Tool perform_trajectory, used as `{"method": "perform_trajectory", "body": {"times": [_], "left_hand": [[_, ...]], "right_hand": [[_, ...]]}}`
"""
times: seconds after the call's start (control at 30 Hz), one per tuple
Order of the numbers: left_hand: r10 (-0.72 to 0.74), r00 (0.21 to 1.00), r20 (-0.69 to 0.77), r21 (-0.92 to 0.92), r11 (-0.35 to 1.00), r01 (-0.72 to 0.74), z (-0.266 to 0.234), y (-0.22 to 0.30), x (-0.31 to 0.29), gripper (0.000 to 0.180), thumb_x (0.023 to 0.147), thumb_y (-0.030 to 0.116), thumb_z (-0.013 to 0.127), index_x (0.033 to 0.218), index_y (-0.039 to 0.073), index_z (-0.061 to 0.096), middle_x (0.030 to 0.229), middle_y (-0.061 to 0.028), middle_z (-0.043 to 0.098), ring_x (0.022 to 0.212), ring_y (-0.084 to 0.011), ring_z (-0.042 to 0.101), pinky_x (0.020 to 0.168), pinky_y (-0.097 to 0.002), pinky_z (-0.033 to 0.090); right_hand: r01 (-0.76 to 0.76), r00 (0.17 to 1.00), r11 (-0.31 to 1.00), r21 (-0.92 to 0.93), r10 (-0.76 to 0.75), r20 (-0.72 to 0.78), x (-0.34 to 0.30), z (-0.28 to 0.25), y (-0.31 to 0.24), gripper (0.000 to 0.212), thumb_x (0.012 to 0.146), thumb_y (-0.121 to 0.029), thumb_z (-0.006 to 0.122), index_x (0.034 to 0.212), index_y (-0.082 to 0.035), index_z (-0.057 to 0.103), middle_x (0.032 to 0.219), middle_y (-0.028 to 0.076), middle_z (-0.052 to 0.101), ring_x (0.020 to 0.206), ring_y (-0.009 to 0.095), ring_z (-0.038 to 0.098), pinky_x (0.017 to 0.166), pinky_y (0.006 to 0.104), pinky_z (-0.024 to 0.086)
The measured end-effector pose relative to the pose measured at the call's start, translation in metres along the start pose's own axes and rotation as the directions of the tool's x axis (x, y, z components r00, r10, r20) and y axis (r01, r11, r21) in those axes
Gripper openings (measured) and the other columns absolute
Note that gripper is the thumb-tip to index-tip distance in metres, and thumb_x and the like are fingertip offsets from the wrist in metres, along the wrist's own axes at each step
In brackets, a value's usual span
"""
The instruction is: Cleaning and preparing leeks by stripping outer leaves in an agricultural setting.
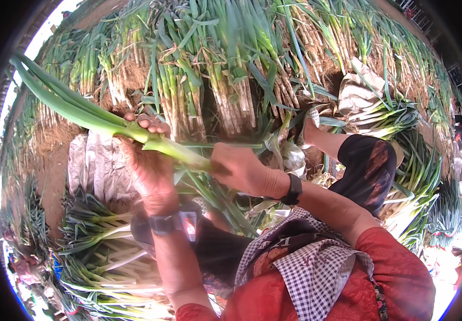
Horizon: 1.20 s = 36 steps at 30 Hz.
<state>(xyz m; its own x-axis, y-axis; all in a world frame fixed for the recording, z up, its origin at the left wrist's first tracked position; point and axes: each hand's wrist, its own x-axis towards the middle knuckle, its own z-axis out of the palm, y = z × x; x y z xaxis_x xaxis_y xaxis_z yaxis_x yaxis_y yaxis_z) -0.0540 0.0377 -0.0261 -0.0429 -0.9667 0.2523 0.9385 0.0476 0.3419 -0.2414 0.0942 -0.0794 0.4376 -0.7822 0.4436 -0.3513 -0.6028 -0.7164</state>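
Observation:
A large green onion (89,115) slants across in front of me, its long green leaves reaching to the upper left. My left hand (148,158) is closed round its middle, palm up, with fingertips curled over the stalk. At its pale lower end, my right hand (244,168) is closed in a fist against the stalk. The fist hides the root end, and whether it also holds a strip of skin I cannot make out. Loose green leaves (217,200) lie below both hands, between my legs.
Many unpeeled green onions (231,101) with soil-brown stalks stand along the far side. Pale-stalked green onions (110,267) lie piled at the lower left, and another pile (415,192) lies at the right. A whitish sack (97,168) is left of my hands; another sack (359,88) lies far right.

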Motion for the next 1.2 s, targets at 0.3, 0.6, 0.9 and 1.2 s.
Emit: {"method": "perform_trajectory", "body": {"times": [0.3,0.6,0.9,1.2], "left_hand": [[0.287,0.923,-0.255,0.488,0.863,-0.133,-0.016,0.014,0.002,0.041,0.086,0.022,0.069,0.115,-0.001,0.05,0.107,-0.0108,0.058,0.097,-0.0215,0.059,0.096,-0.041,0.051],[0.074,0.989,-0.125,0.479,0.878,-0.005,-0.013,-0.009,0.0,0.045,0.092,0.03,0.061,0.127,0.005,0.048,0.103,-0.011,0.058,0.083,-0.0193,0.059,0.076,-0.0369,0.054],[-0.096,0.991,-0.092,0.363,0.924,0.123,-0.013,0.009,0.004,0.046,0.093,0.021,0.06,0.135,0.009,0.045,0.098,-0.0078,0.059,0.066,-0.0092,0.049,0.057,-0.0212,0.043],[0.287,0.957,-0.038,0.627,0.753,-0.201,0.0,0.032,0.003,0.046,0.093,0.02,0.061,0.133,0.007,0.045,0.089,-0.0045,0.055,0.058,-0.0059,0.042,0.051,-0.0203,0.035]], "right_hand": [[0.008,0.991,1.0,-0.006,-0.009,-0.133,-0.012,0.006,-0.004,0.019,0.077,-0.004,0.064,0.085,-0.004,0.047,0.081,0.01,0.049,0.065,0.027,0.055,0.053,0.0343,0.043],[0.021,0.988,0.994,0.11,-0.004,-0.154,-0.002,-0.002,-0.011,0.024,0.072,0.001,0.066,0.084,-0.004,0.046,0.079,0.009,0.046,0.063,0.026,0.054,0.053,0.033,0.042],[-0.005,0.917,0.971,0.238,-0.091,0.388,-0.017,-0.014,-0.01,0.023,0.076,-0.011,0.066,0.091,-0.005,0.05,0.079,0.011,0.054,0.072,0.031,0.06,0.062,0.0394,0.047],[-0.089,0.783,0.945,-0.313,0.261,0.564,-0.161,0.037,0.079,0.026,0.078,-0.006,0.055,0.102,-0.001,0.063,0.095,0.017,0.065,0.082,0.034,0.065,0.07,0.0451,0.052]]}}
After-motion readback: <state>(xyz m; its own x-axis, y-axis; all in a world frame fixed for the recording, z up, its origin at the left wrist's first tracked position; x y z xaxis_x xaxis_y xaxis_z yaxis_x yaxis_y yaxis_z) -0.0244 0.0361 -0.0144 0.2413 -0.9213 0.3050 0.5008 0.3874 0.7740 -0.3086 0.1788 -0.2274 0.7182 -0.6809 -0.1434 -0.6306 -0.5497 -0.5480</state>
